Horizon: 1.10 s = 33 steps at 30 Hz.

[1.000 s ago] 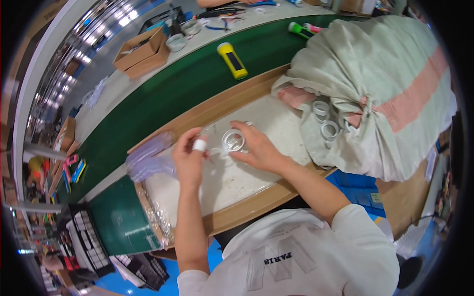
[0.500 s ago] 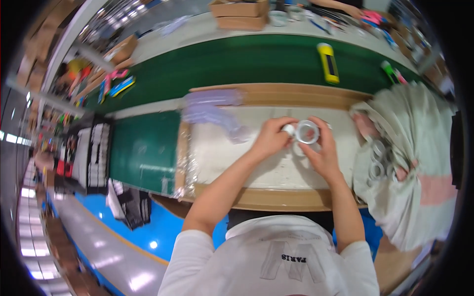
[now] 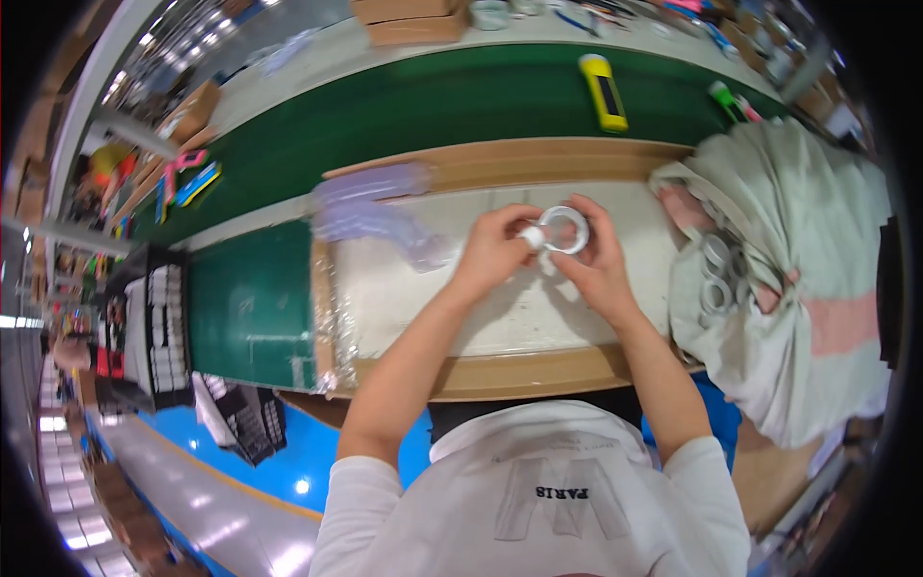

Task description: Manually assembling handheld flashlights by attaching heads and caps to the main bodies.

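Note:
Over the middle of a shallow cardboard tray (image 3: pixel 481 375), my two hands are close together. My right hand (image 3: pixel 604 269) is closed round a clear, cup-like ring with a white rim (image 3: pixel 584 234), its opening facing up toward me. My left hand (image 3: pixel 495 248) pinches a small white rounded piece (image 3: pixel 532 238), right beside the ring's left edge. Whether the two pieces touch is too small to tell. Translucent purple plastic sleeves (image 3: pixel 370 204) lie across the tray's far left corner.
To the right, a pale woven sack (image 3: pixel 817 240) stands open, with several clear rings (image 3: pixel 716 293) inside. Beyond the tray runs a green belt (image 3: pixel 461 101) bearing a yellow lamp-like thing (image 3: pixel 604 93). Black crates (image 3: pixel 144 327) with white pieces stand at the left.
The whole view has shifted, so the scene sits further left and higher. The ring has tilted a little in my right hand, and both hands keep their hold.

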Available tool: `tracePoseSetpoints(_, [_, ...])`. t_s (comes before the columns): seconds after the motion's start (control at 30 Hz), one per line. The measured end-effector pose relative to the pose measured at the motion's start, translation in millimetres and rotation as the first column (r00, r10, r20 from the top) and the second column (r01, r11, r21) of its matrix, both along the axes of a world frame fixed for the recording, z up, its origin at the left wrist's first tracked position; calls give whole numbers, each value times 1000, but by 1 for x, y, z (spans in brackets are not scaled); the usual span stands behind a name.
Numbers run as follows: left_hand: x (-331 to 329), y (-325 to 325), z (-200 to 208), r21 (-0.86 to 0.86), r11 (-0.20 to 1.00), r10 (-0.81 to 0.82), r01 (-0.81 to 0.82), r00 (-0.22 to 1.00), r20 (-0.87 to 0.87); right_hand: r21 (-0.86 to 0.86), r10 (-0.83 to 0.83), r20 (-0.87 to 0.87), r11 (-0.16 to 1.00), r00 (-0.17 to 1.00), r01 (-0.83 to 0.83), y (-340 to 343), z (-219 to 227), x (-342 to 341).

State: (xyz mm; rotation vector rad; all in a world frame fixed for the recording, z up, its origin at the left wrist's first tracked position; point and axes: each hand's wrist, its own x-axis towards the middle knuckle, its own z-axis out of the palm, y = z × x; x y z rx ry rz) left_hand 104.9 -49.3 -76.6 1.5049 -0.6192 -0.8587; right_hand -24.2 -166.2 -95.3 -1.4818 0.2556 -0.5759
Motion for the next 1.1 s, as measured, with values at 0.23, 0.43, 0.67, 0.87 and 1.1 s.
tracePoseSetpoints(0.23, [-7,-5,8,-18,999,-30,28,994,-102,70,-3,10,998,1000,3,0,8,-7])
tracePoseSetpoints(0.43, [-7,-4,6,14,999,-34,35,995,-89,-28,-16,-59,999,998,15,-2,4,-8])
tracePoseSetpoints(0.67, [-6,-6,4,7,1000,-15,15,999,-36,-26,-4,-108,1000,994,2,-3,5,-7])
tracePoseSetpoints(0.87, [4,-4,-20,1,1000,6,-6,953,304,-467,-169,-125,879,978,92,-4,-2,-4])
tracePoseSetpoints(1.1, [11,13,-7,-83,992,125,-94,700,703,-799,-185,-215,598,959,-64,-9,-24,-9])
